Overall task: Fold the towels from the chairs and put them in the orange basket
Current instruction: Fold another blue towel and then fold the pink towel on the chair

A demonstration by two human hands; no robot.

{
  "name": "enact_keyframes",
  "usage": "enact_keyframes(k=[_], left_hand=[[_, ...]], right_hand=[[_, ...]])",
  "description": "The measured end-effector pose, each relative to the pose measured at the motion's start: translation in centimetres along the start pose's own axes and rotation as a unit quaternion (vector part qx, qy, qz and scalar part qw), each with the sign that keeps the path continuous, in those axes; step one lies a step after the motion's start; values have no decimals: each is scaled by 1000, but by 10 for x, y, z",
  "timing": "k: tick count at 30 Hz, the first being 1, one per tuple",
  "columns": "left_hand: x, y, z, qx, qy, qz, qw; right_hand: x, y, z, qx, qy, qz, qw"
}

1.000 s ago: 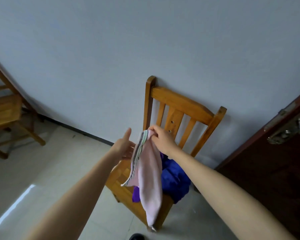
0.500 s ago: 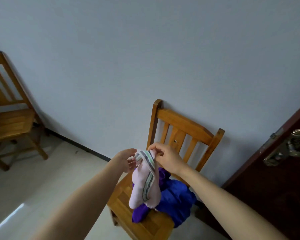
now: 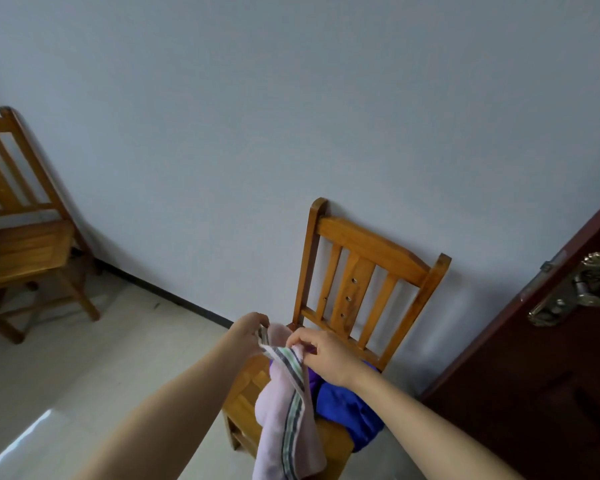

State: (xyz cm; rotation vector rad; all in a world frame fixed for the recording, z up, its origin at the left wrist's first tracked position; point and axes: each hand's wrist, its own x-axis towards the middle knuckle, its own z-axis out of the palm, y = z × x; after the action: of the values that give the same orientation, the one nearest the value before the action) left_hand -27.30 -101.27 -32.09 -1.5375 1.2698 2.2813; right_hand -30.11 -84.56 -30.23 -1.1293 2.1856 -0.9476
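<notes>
The pink towel (image 3: 284,420) with its grey-and-green striped border hangs in front of the wooden chair (image 3: 371,251) against the wall, held up above the front of the seat by both hands. The left hand (image 3: 248,332) pinches the striped edge at one top corner, its fingertips partly hidden by the cloth. The right hand (image 3: 326,355), just in front of the chair's back slats, curls thumb and fingers round the same edge a little further along. The towel's lower end is cut off by the bottom of the frame. On the chair's seat, behind the pink towel, lies a crumpled blue towel (image 3: 347,414) with a purple cloth (image 3: 314,377) beside it, mostly covered and hard to make out. A second wooden chair (image 3: 21,244) stands well to the left of this chair, cut off at the frame's edge. A dark door (image 3: 534,375) with a metal handle (image 3: 575,292) stands to its right, only partly in view.
</notes>
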Motion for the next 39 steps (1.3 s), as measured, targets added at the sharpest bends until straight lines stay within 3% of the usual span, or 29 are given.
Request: enact_keyframes(k=[6,11,15,20,25,28,31,39], left_hand=[[-26,33,-18,30,-119,184,975],[-57,51,-27,88,-169,270,944],[-77,66,-32,109,-212,300,923],[-104,84,-27,117,-250,317,907],[-119,98,-37,55,-296,272,914],[-119,104,-45,88,-237,309,917],[-120,106,-48,86,-177,359,913],[-143,126,-53,14,-192,437,878]], right_hand=[[0,13,6,5,-84,52,995],[9,5,-30,116,53,135,983],[24,-11,-51,99,96,109,984],[43,-44,-57,106,46,21,993],[48,-54,-49,137,35,32,989],[48,-52,-53,204,88,49,974],[46,-50,-55,175,112,38,977],[31,-40,-53,110,56,51,991]])
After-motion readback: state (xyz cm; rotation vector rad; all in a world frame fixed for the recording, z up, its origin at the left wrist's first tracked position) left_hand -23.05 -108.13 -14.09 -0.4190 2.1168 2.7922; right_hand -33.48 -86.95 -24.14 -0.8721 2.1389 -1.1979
